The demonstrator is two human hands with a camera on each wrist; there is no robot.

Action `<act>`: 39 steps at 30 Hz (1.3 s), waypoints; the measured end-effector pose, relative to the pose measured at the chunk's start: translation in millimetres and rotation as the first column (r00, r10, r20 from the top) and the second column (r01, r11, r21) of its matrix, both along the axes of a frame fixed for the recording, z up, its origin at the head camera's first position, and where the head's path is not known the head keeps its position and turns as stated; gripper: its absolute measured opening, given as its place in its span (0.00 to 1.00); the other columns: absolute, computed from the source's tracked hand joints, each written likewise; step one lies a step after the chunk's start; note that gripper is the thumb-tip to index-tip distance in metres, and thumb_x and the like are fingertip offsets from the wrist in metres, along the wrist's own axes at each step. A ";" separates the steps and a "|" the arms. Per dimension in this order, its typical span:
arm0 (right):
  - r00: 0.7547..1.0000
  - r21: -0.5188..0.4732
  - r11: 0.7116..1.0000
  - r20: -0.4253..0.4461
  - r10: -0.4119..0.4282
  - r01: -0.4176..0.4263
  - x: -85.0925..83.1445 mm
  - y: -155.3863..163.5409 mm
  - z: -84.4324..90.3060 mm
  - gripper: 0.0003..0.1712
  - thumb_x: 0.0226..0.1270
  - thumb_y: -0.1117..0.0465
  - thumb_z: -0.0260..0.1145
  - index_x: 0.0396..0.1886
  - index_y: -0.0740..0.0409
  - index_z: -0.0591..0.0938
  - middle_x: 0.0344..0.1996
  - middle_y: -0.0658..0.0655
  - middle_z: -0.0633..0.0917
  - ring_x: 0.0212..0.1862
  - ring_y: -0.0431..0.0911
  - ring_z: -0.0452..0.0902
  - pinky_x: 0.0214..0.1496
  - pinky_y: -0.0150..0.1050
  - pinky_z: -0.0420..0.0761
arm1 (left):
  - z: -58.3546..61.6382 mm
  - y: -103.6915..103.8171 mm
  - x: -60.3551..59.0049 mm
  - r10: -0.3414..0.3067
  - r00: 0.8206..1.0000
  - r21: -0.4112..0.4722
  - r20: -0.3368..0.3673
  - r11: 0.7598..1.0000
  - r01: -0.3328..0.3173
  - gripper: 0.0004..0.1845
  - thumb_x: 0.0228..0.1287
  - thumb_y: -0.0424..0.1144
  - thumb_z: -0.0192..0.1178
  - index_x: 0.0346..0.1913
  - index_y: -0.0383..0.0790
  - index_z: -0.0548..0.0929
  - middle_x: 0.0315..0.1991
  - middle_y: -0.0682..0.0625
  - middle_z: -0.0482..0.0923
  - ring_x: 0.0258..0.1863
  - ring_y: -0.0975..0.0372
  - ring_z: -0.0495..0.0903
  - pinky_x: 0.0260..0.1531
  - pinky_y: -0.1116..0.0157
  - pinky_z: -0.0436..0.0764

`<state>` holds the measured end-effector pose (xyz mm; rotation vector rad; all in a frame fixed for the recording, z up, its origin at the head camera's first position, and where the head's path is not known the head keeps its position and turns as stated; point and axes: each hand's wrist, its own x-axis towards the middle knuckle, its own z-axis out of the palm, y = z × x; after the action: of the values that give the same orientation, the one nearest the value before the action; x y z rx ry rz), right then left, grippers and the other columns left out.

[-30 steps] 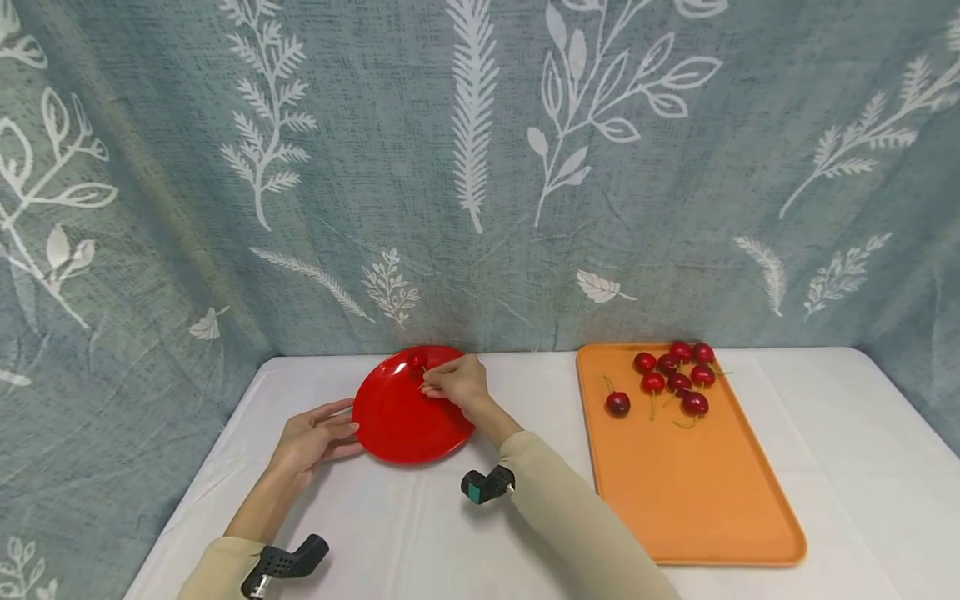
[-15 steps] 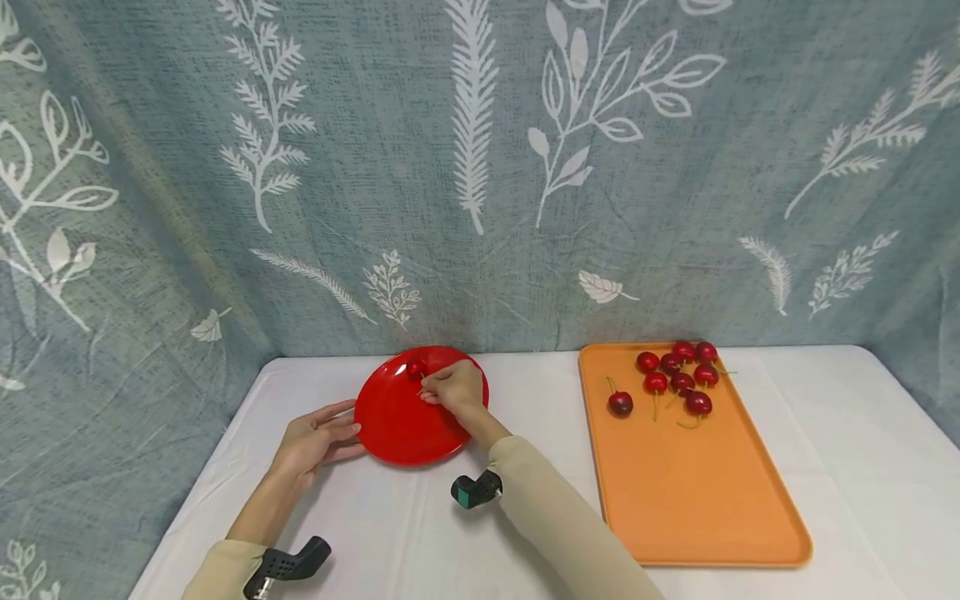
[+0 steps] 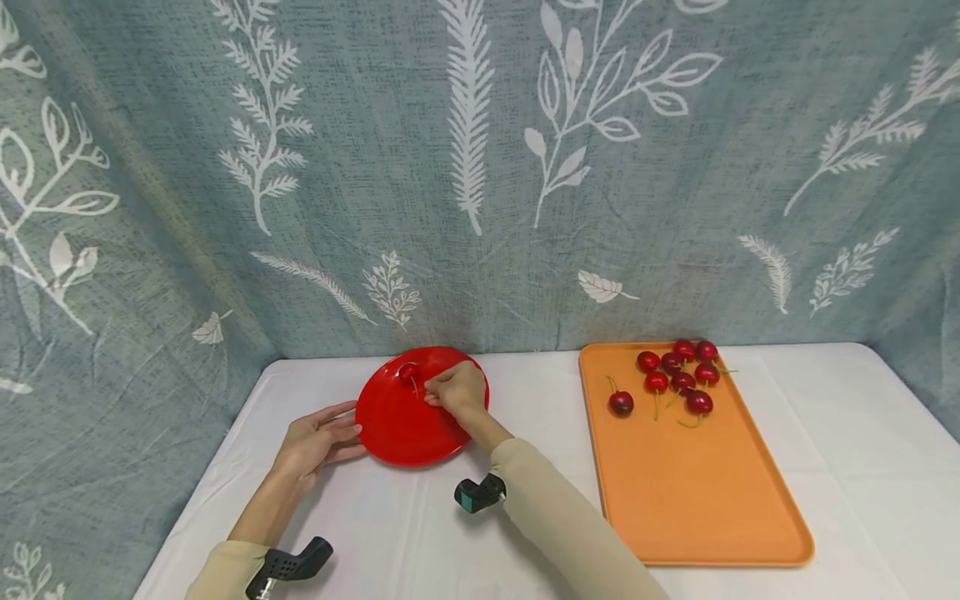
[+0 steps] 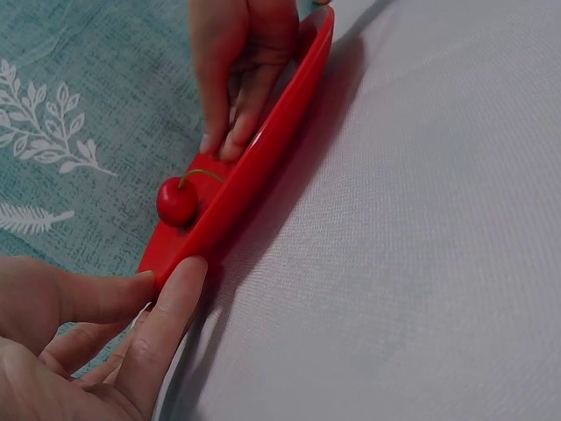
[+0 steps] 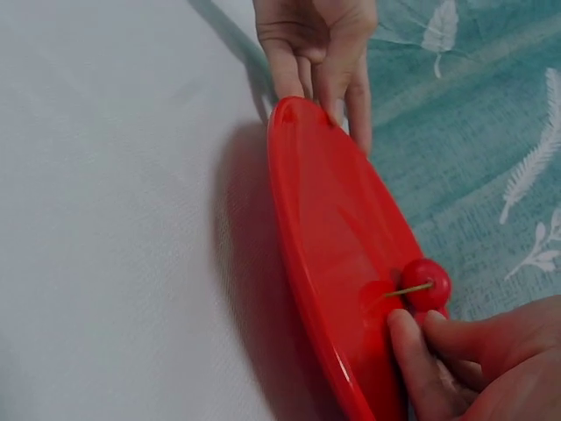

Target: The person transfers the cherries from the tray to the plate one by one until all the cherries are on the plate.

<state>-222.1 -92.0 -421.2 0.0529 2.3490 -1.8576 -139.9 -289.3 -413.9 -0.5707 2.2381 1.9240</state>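
On a red plate (image 3: 405, 433) lies a single cherry (image 3: 408, 373) with its stem lying free. My left hand (image 3: 311, 442) pinches the left rim of the plate, thumb over the edge and fingers below it, as the left wrist view shows. Just right of the cherry, my right hand (image 3: 459, 390) is low over the plate and holds nothing. Its thumb and fingertips are slightly parted beside the stem in the right wrist view, where the cherry (image 5: 427, 282) shows right by the thumb.
An orange tray (image 3: 697, 500) stands on the right of the white-covered table (image 3: 540, 392). Several cherries cluster at its far end, with one cherry (image 3: 621, 403) apart from them near the left edge. A patterned teal cloth (image 3: 480, 283) hangs behind the table.
My right hand has let go of the cherry's stem and shifted slightly right of it. The cherry has tipped a little leftward on the plate. My left hand keeps its grip on the rim.
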 end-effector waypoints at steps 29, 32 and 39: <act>0.984 -0.099 0.982 -0.092 0.153 -0.162 8.8 30.8 22.6 0.08 0.61 0.71 0.69 0.36 0.76 0.86 0.25 0.66 0.87 0.28 0.52 0.87 0.30 0.34 0.86 | 0.6 1.8 2.0 0.006 1.000 0.039 -0.003 0.999 -0.006 0.31 0.68 0.29 0.58 0.71 0.27 0.62 0.61 0.33 0.74 0.36 0.60 0.87 0.38 0.61 0.86; 0.985 -0.118 0.980 -0.077 0.153 -0.162 7.7 36.0 24.7 0.09 0.62 0.71 0.69 0.37 0.76 0.86 0.26 0.66 0.87 0.29 0.52 0.87 0.31 0.35 0.86 | 0.8 2.1 1.7 0.010 1.000 0.034 0.001 0.999 -0.010 0.31 0.68 0.29 0.58 0.71 0.28 0.63 0.61 0.33 0.74 0.36 0.60 0.87 0.38 0.61 0.86; 0.983 -0.171 0.968 -0.042 0.179 -0.184 4.7 47.6 27.1 0.11 0.63 0.71 0.68 0.40 0.78 0.84 0.30 0.69 0.87 0.32 0.54 0.87 0.34 0.37 0.87 | 1.7 2.1 1.5 0.009 1.000 0.023 0.003 1.000 -0.009 0.31 0.68 0.30 0.58 0.71 0.28 0.63 0.60 0.33 0.74 0.36 0.60 0.87 0.38 0.61 0.86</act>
<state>-217.4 -44.4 -394.1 -0.2003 2.1157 -1.9737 -138.4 -287.2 -412.3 -0.5805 2.2128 1.9492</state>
